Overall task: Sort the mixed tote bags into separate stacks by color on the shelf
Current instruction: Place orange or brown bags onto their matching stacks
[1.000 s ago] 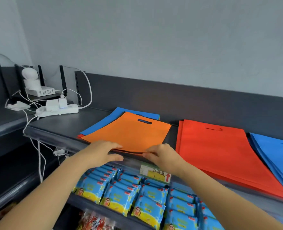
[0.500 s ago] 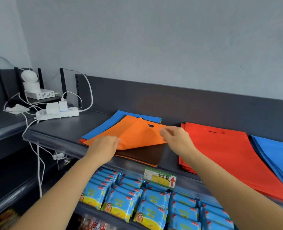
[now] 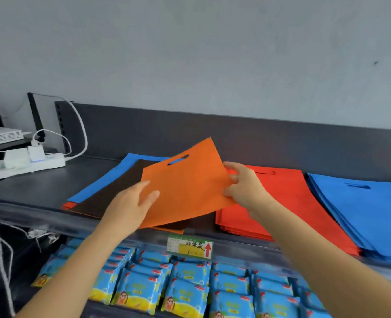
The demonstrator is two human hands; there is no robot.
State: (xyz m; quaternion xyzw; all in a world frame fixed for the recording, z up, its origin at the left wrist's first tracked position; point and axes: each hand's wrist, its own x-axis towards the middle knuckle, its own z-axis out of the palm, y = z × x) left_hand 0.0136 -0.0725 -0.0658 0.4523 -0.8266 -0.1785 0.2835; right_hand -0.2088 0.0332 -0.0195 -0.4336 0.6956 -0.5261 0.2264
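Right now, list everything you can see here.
shelf: one, dark grey, along the wall
brown bag: one, dark brown, left-centre on shelf
blue bag: one, blue, under the brown bag
orange bag: one, orange, lifted over the brown bag
red stack: one, red, right of the brown bag
blue stack: one, blue, far right
power strip: one, white, left on shelf
label: one, green and yellow, shelf front edge
snack packs: many, blue and yellow, lower shelf
left hand: one, touching orange bag's left edge
right hand: one, pinching orange bag's right edge
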